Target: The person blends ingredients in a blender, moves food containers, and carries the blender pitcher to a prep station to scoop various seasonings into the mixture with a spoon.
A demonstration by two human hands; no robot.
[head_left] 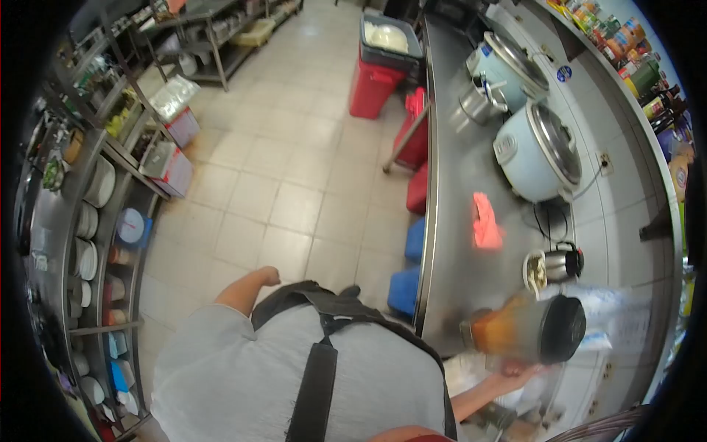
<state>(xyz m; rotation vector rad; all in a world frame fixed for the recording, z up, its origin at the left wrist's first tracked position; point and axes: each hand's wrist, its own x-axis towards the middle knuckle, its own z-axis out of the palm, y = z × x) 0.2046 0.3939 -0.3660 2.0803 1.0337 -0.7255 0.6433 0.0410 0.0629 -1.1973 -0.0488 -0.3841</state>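
Head view shows right hand [521, 370] extended against blender jar [515, 329], its grip blurred, left hand [270, 276] curled, empty.

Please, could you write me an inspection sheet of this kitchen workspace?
Surface: steel counter, reflective; wetness cannot be told.
Main things: jar with orange contents and dark lid, blurred.
Clutter: pink cloth, metal pot, two rice cookers.
Hands: right hand at the jar's side, grip too blurred to judge; left hand away from the counter, holding nothing visible.
Cables: dark cord beside the nearer cooker.
Surroundings: tiled floor, plates on shelves at left, red bin near the counter.
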